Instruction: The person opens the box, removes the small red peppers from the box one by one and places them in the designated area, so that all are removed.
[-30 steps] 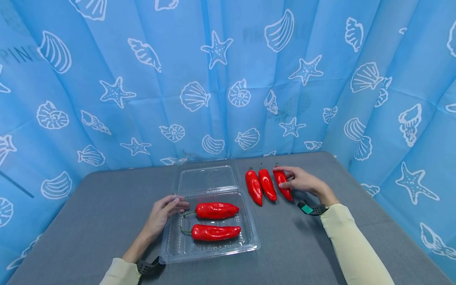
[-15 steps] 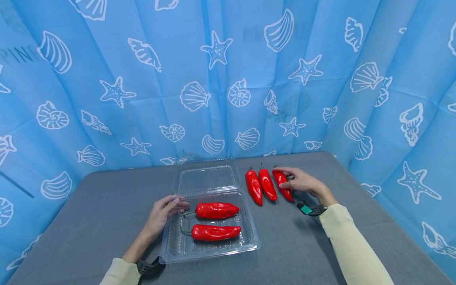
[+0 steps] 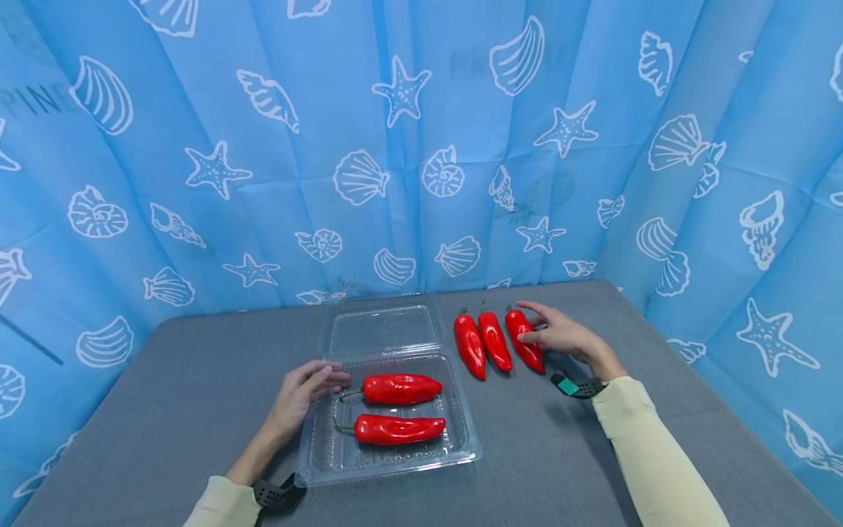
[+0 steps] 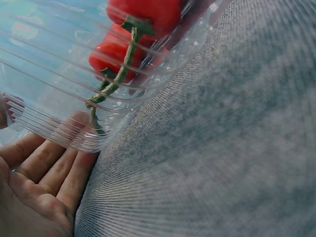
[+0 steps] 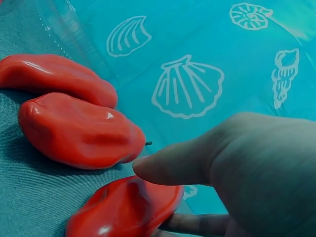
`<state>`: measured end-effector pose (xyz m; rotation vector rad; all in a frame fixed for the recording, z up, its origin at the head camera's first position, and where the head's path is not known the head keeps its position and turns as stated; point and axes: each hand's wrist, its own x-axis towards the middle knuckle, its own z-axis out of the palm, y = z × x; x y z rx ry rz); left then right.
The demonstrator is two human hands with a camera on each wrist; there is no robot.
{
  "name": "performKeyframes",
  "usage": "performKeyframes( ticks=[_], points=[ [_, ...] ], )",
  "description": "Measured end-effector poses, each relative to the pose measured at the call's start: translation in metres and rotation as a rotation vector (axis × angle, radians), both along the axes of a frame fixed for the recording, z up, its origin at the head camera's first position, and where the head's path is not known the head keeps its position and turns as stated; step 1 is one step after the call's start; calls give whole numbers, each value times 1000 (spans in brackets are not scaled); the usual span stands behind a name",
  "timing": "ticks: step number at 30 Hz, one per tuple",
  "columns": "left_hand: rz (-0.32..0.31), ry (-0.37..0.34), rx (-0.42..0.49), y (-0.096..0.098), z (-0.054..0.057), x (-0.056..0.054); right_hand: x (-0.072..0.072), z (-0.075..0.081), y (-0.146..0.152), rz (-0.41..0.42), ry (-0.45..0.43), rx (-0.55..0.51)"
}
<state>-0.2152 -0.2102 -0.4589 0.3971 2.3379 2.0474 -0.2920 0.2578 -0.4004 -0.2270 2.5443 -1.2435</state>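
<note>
My left hand (image 3: 299,399) rests with fairly straight fingers along the left side of a clear plastic clamshell box (image 3: 342,465). In the left wrist view, its fingers (image 4: 47,160) touch the outside of the ribbed box wall. Two red peppers with green stems, an upper one (image 3: 400,389) and a lower one (image 3: 399,430), lie crosswise in the box. To the right, my right hand (image 3: 560,333) is over the rightmost red pepper (image 3: 523,344) on the table. The right thumb (image 5: 170,163) is at that pepper's near edge, while the other fingers extend loosely beyond it.
Two more red peppers, one (image 3: 469,348) and another (image 3: 494,342), lie between the box and the right hand. The box's lid (image 3: 382,326) is folded back flat toward the blue shell-print curtain (image 3: 421,146). Grey cloth covers the table (image 3: 197,395).
The right index finger has lifted off the stem end of the rightmost pepper, and the hand has opened slightly. That pepper has shifted a little. The left hand and box stay put.
</note>
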Motion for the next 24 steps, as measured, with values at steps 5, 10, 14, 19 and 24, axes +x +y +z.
performKeyframes(
  ticks=[5, 10, 14, 19, 24],
  points=[
    [3, 1, -2, 0, 0, 0, 0, -1, -1, 0, 0, -10],
    [9, -1, -2, 1, 0, 0, 0, -1, -2, -6, 8, 3],
    [0, 5, 1, 0, -1, -1, 0, -1, -2, -5, 11, 14],
    [-11, 9, 2, -1, -1, -1, 1, 0, -1, -14, 13, 32],
    [-23, 26, 2, 0, -1, 0, 2, 2, -3, -23, 23, 50]
  ],
)
